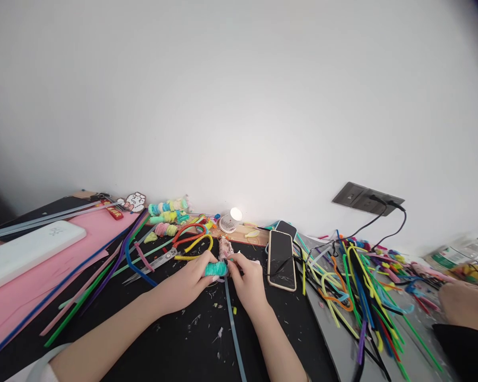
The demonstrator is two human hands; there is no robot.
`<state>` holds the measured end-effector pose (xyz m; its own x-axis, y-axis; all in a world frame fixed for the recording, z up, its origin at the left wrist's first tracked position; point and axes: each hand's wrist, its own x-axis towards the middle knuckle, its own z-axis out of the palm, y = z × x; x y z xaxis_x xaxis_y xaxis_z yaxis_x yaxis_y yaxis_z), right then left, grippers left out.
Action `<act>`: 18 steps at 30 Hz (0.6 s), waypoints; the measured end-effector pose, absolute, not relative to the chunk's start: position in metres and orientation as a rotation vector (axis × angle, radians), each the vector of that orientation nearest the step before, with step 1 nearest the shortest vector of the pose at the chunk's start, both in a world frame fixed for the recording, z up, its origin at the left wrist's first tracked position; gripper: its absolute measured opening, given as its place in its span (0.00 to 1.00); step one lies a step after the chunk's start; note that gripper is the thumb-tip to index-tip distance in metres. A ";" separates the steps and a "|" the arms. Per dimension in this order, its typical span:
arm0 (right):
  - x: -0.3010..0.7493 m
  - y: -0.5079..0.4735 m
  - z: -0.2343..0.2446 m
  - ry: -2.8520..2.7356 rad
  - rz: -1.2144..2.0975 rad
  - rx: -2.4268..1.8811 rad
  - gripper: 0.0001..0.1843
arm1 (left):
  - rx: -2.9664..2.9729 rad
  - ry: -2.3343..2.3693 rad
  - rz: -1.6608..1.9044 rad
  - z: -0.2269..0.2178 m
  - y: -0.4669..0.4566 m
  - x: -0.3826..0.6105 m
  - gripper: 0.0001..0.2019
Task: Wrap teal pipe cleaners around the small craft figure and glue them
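My left hand (187, 284) is closed round one end of a teal pipe-cleaner coil (215, 269), a short, tightly wound fuzzy roll. At its other end, the fingers of my right hand (247, 278) are pinched together against the roll; what exactly lies between the fingertips is too small to make out. Just behind the hands sits a pale pink fuzzy piece (225, 248). A long grey-blue strip (233, 329) runs from beneath the coil toward me. Scissors (169, 255) with red and yellow wrapped handles lie left of the coil, blades apart.
Several wound pastel pieces (167, 207) and a paper cup (231, 220) stand along the wall. A phone (282, 260) lies right of my hands. Loose pipe cleaners (358, 297) cover the grey board. At far right is another person's hand (464, 305). A white case (35, 252) rests on pink sheet.
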<state>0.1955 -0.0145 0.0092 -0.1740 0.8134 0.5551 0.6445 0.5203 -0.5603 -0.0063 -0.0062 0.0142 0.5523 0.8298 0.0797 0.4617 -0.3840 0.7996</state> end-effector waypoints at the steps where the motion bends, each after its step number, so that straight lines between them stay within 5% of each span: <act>1: 0.196 -0.014 0.009 -1.896 0.246 -1.196 0.12 | 2.034 1.039 0.621 0.015 -0.007 -0.006 0.06; 18: 0.193 -0.017 0.008 -1.923 0.240 -1.155 0.12 | 2.136 1.144 0.754 0.016 -0.002 -0.004 0.09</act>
